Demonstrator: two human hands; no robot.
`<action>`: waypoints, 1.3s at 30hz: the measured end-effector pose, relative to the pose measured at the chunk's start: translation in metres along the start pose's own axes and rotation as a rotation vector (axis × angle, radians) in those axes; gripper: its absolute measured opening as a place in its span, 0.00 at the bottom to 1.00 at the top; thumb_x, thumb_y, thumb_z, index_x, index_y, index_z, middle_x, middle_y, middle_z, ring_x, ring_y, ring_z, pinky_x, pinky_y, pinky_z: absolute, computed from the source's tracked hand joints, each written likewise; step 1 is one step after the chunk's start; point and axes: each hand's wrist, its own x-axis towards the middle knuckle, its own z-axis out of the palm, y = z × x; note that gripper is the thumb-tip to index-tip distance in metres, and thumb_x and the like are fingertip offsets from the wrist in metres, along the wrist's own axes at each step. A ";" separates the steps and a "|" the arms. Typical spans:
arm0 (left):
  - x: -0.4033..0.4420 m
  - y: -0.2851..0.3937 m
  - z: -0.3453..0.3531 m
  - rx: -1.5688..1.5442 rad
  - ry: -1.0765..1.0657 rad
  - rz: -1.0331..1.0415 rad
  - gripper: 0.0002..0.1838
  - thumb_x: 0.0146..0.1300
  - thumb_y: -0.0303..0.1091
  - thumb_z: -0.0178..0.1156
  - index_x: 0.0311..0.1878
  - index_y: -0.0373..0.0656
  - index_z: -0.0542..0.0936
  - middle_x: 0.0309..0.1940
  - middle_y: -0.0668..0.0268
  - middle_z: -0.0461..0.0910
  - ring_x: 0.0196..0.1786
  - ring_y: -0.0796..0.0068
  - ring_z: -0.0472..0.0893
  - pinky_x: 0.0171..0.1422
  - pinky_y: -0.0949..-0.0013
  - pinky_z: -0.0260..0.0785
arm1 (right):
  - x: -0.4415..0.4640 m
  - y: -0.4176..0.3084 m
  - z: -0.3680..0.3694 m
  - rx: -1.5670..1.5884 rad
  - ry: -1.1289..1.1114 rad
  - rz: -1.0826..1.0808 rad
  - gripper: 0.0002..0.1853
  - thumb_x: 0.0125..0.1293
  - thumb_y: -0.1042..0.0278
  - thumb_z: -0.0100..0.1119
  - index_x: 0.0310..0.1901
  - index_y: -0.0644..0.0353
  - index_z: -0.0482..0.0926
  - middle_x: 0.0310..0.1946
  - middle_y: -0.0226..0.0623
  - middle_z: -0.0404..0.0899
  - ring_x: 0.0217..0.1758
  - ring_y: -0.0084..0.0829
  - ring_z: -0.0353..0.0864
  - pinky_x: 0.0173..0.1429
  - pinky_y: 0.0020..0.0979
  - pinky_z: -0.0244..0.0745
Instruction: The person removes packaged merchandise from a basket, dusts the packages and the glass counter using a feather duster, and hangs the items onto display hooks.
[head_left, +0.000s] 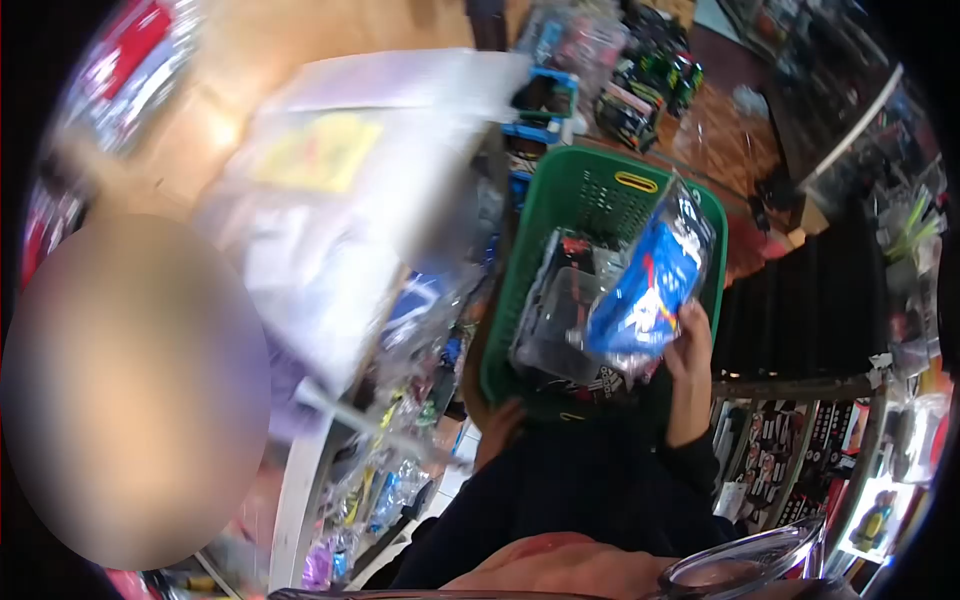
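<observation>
In my right hand (690, 350) is a blue package (650, 290) in clear, shiny plastic, its fingers closed on the lower right edge. The package is tilted over the right part of a green basket (505, 300). Inside the basket lie a clear plastic-wrapped item (565, 320) and dark packets, partly covered by the blue package. My left hand (500, 432) is by the basket's near left corner, low and in shadow; its fingers are too blurred to make out.
A large white bag (340, 200) with a yellow patch is blurred at the left, beside a person (135, 390) whose head is masked. Plastic-wrapped goods (400, 400) line the basket's left. Dark-and-green items (650, 85) lie beyond it. Shelves (790, 450) stand at the right.
</observation>
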 end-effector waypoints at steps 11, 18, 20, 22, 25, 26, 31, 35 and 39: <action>-0.179 0.201 -0.233 0.018 -0.020 -0.250 0.21 0.65 0.33 0.54 0.62 0.48 0.71 0.61 0.58 0.72 0.56 0.56 0.76 0.60 0.64 0.68 | -0.207 0.054 0.204 -0.194 -0.668 0.089 0.13 0.64 0.64 0.61 0.36 0.68 0.79 0.34 0.37 0.81 0.38 0.26 0.80 0.42 0.30 0.76; -0.215 0.244 -0.309 0.869 0.830 -0.058 0.32 0.41 0.35 0.74 0.53 0.45 0.73 0.57 0.49 0.67 0.57 0.50 0.71 0.56 0.46 0.65 | -0.283 0.158 0.325 -0.456 -1.007 0.281 0.12 0.72 0.62 0.53 0.37 0.63 0.76 0.27 0.29 0.76 0.28 0.22 0.77 0.33 0.27 0.73; -0.203 0.261 -0.333 0.927 0.782 -0.192 0.31 0.45 0.35 0.73 0.55 0.46 0.73 0.58 0.49 0.66 0.59 0.49 0.69 0.59 0.44 0.63 | -0.279 0.169 0.331 -0.499 -1.050 0.171 0.13 0.71 0.61 0.53 0.39 0.64 0.77 0.27 0.32 0.78 0.27 0.25 0.78 0.33 0.29 0.73; -0.194 0.269 -0.346 0.974 0.722 -0.324 0.31 0.48 0.35 0.71 0.58 0.47 0.73 0.60 0.49 0.66 0.61 0.48 0.67 0.62 0.43 0.61 | -0.267 0.136 0.335 -0.987 -0.919 -0.277 0.14 0.68 0.60 0.57 0.40 0.65 0.79 0.28 0.41 0.80 0.28 0.36 0.80 0.36 0.33 0.73; -0.194 0.272 -0.348 1.013 0.535 -0.419 0.27 0.53 0.34 0.66 0.58 0.46 0.74 0.62 0.52 0.65 0.62 0.47 0.66 0.65 0.44 0.59 | -0.205 0.121 0.336 -1.275 -0.533 -1.110 0.15 0.60 0.64 0.61 0.46 0.61 0.78 0.37 0.47 0.81 0.39 0.48 0.79 0.45 0.46 0.71; -0.192 0.269 -0.347 0.965 0.547 -0.408 0.24 0.54 0.33 0.65 0.57 0.45 0.75 0.62 0.53 0.66 0.62 0.47 0.66 0.65 0.46 0.60 | -0.191 0.122 0.337 -1.455 -0.328 -1.159 0.23 0.59 0.61 0.62 0.54 0.60 0.73 0.41 0.49 0.79 0.44 0.50 0.77 0.46 0.49 0.71; -0.174 0.260 -0.359 0.863 0.590 -0.362 0.19 0.55 0.29 0.63 0.52 0.44 0.79 0.58 0.53 0.71 0.60 0.46 0.68 0.64 0.52 0.64 | -0.131 0.143 0.336 -1.547 -0.549 -0.815 0.28 0.60 0.56 0.61 0.60 0.59 0.69 0.37 0.59 0.79 0.42 0.57 0.79 0.47 0.52 0.72; -0.162 0.254 -0.365 0.796 0.597 -0.393 0.19 0.56 0.29 0.63 0.53 0.45 0.79 0.58 0.54 0.71 0.59 0.48 0.68 0.64 0.53 0.64 | -0.163 0.128 0.346 -1.298 -0.690 -0.415 0.26 0.64 0.63 0.56 0.61 0.68 0.66 0.50 0.67 0.74 0.55 0.59 0.75 0.59 0.44 0.69; -0.162 0.257 -0.366 0.774 0.602 -0.384 0.19 0.55 0.29 0.64 0.52 0.42 0.79 0.58 0.54 0.72 0.59 0.46 0.69 0.63 0.53 0.64 | -0.221 0.145 0.304 -1.037 -0.918 -0.812 0.24 0.65 0.70 0.50 0.63 0.65 0.65 0.45 0.63 0.76 0.43 0.63 0.78 0.48 0.49 0.74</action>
